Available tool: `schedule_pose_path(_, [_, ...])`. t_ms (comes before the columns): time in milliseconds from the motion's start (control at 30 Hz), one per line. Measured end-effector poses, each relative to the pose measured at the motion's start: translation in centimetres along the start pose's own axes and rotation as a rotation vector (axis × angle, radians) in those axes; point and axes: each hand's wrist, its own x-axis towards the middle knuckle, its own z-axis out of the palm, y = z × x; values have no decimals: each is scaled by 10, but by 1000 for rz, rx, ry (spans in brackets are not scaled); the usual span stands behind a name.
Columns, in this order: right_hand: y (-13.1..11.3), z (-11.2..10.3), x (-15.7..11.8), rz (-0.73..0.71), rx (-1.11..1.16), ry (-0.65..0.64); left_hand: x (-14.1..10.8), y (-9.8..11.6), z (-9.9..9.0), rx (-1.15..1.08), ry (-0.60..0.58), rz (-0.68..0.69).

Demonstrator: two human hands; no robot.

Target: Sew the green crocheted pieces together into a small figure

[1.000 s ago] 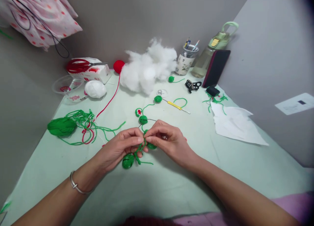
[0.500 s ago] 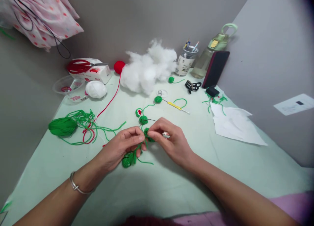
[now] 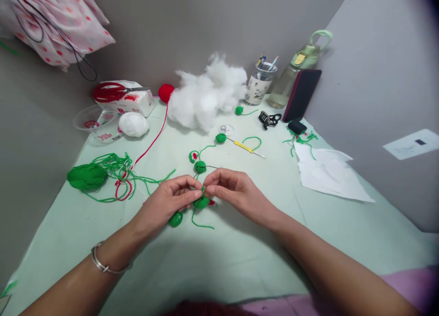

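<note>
- Pink cloth with red dots (image 3: 68, 25), hanging at upper left
- Clear plastic cup with a printed label (image 3: 258, 90), holding pens or pencils (image 3: 262, 60)
- Translucent green bottle (image 3: 283, 86) beside the cup
- Black, red-edged phone (image 3: 303, 95), propped up, tilted
- Black hair claw clip (image 3: 269, 120)
- Ragged white paper sheet (image 3: 332, 173)

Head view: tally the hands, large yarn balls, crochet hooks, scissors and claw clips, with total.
Left hand and right hand: 2
Green yarn ball, red yarn ball, white yarn ball: 3
Crochet hook: 1
Scissors: 1
Claw clip: 1
Total: 8
</note>
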Motion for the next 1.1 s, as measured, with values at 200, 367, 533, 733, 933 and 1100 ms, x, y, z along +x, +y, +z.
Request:
schedule_pose_path(200, [4, 4, 0, -90, -87, 82, 1, 0, 3, -63, -64, -2])
schedule_pose_path(367, [-2, 5, -1, -156, -160, 119, 1, 1, 5, -145, -90, -42])
schedule_pose_path(533, [-2, -2, 1, -92, 40, 240, 1, 1, 4, -183, -138, -51])
schedule_pose_path(733, [4, -8, 4, -47, 190, 350, 3, 1, 3, -182, -197, -43])
schedule_pose_path(933, [0, -8, 5, 20, 385, 276, 1, -1, 4, -200, -226, -75])
schedule_pose_path(1100, [1, -9, 5, 105, 510, 124, -1, -2, 4, -198, -286, -54])
